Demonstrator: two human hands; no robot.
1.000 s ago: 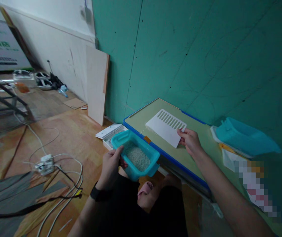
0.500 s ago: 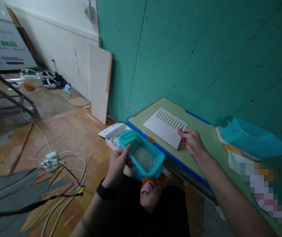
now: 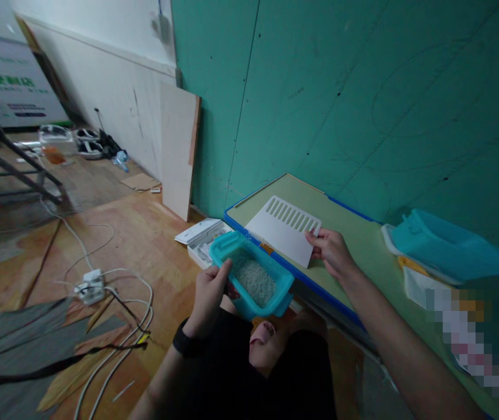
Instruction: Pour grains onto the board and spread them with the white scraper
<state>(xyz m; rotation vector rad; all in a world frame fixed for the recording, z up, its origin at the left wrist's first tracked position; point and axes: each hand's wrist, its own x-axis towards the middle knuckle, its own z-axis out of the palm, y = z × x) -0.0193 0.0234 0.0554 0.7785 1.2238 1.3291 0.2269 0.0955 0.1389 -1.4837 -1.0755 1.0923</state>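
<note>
My left hand (image 3: pixel 209 290) grips the near left side of a teal plastic container (image 3: pixel 283 287), thumb over its rim. White grains (image 3: pixel 256 281) lie inside it; they look like rice, though I cannot be sure. The container is held just below the front edge of the green tabletop (image 3: pixel 341 233). Closed on the right end of a white slotted scraper (image 3: pixel 281 232) is my right hand (image 3: pixel 329 249). The scraper lies low over the tabletop, its plain edge near the blue rim. A few white bits show on the table by that edge.
A larger teal bin (image 3: pixel 454 245) and white lids stand at the table's right, beside a blurred-out patch. An open white box (image 3: pixel 203 239) sits at the left corner. Cables and a power strip (image 3: pixel 90 286) lie on the floor. A board (image 3: pixel 178 151) leans against the wall.
My right hand has drawn the scraper left and toward the table's front edge, closer to the container. The left hand and container have barely moved.
</note>
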